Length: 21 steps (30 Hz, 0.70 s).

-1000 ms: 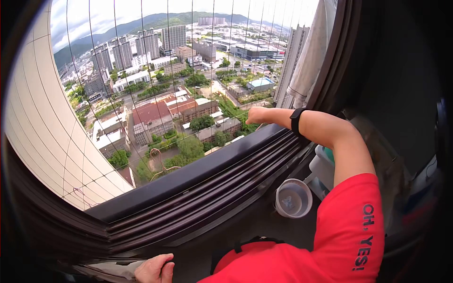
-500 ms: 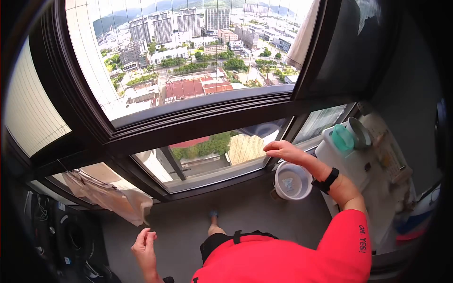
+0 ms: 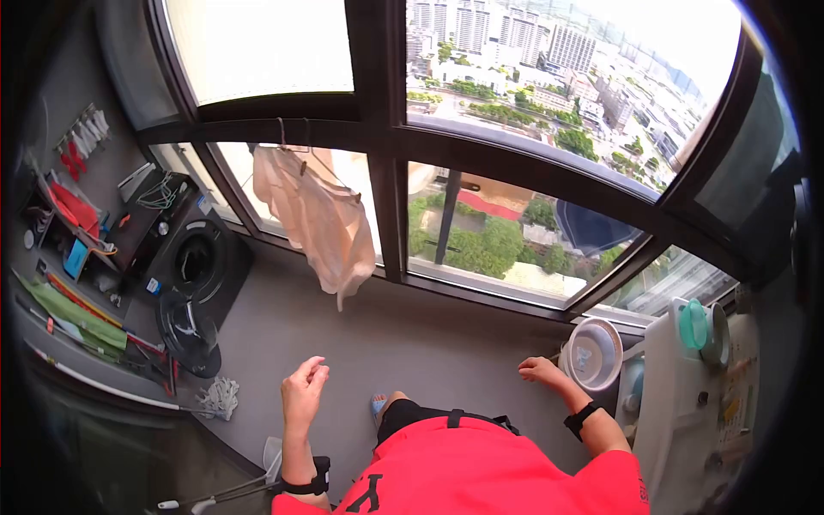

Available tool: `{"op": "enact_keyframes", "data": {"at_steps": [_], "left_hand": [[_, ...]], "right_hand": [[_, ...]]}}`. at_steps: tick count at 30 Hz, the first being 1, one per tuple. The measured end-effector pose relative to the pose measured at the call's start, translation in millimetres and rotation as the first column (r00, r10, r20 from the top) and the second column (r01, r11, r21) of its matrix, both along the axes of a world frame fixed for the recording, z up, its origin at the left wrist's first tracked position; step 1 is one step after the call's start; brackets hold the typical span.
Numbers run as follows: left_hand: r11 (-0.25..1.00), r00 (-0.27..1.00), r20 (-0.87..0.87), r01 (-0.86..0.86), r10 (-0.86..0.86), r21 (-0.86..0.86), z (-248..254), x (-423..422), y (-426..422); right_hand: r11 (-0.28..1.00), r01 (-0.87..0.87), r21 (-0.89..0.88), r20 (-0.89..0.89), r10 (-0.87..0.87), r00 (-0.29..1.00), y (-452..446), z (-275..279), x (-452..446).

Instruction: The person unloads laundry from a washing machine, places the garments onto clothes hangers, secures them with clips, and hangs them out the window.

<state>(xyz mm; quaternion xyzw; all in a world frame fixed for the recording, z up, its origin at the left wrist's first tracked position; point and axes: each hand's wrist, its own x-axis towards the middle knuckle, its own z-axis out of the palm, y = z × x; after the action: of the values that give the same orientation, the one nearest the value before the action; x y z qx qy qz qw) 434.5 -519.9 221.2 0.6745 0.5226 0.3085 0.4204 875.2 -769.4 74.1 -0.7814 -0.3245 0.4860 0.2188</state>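
My left hand (image 3: 304,391) is raised over the grey floor, fingers loosely bent with nothing visible in them. Beyond it a pale pink cloth garment (image 3: 318,215) hangs from a hanger (image 3: 281,133) hooked on the window frame; a gap separates hand and cloth. My right hand (image 3: 541,371) is held out low on the other side, loosely curled and without anything visible in it. Just to its right stands a white bucket (image 3: 595,354) with a pale print inside; the hand does not appear to touch it. Black bands circle both forearms.
On the left a black front-loading washing machine (image 3: 202,257) has its round door (image 3: 187,333) swung out. A mop head (image 3: 220,398) and long handles lie near it. A white counter (image 3: 665,386) with a green basin (image 3: 692,324) is at the right. Tall windows line the front.
My view has turned left, bringing the washing machine and the hanging cloth further in. My right hand has come down from in front of the window to beside the bucket.
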Motion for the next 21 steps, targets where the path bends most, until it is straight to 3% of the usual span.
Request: {"op": "enact_keyframes", "data": {"at_steps": [3, 8, 10, 12, 14, 15, 16, 17, 21], "left_hand": [[0.998, 0.996, -0.062, -0.056, 0.058, 0.022, 4.6, -48.4, -3.9], [0.979, 0.968, -0.162, -0.199, 0.190, -0.039, -1.9, -156.4, -5.7], [0.940, 0.925, -0.213, -0.335, 0.315, -0.066, -1.0, -202.7, -6.6], [0.899, 0.885, -0.216, -0.434, 0.412, -0.062, -13.1, -249.2, -7.5], [0.869, 0.868, -0.168, -0.486, 0.467, -0.094, -44.9, -302.8, -6.7], [0.841, 0.862, -0.061, -0.504, 0.503, -0.196, -62.2, -328.9, -4.3], [0.861, 0.861, -0.217, -0.492, 0.460, -0.126, -59.8, -345.4, -6.2], [0.851, 0.880, -0.216, -0.468, 0.423, -0.240, -41.1, -346.4, 0.7], [0.866, 0.904, -0.180, -0.425, 0.389, -0.262, -28.5, -349.6, 35.5]], "right_hand": [[0.992, -0.122, -0.036, 0.080, 0.124, 0.989, 57.1, 5.4, -35.1], [0.894, -0.444, 0.062, 0.113, 0.436, 0.893, 185.6, -15.7, -126.1], [0.817, -0.577, 0.018, 0.192, 0.563, 0.804, 247.3, -18.3, -182.4], [0.638, -0.760, 0.125, 0.253, 0.720, 0.646, 301.2, -28.6, -234.2], [0.561, -0.818, 0.127, 0.239, 0.783, 0.575, 345.6, -11.1, -289.3], [0.537, -0.823, 0.184, 0.220, 0.794, 0.567, 364.4, -2.3, -311.7], [0.526, -0.828, 0.195, 0.231, 0.796, 0.560, 380.0, 8.1, -330.5], [0.540, -0.809, 0.233, 0.243, 0.773, 0.586, 393.7, 7.7, -344.2], [0.587, -0.755, 0.291, 0.221, 0.727, 0.650, 406.7, -3.3, -362.8]]}}
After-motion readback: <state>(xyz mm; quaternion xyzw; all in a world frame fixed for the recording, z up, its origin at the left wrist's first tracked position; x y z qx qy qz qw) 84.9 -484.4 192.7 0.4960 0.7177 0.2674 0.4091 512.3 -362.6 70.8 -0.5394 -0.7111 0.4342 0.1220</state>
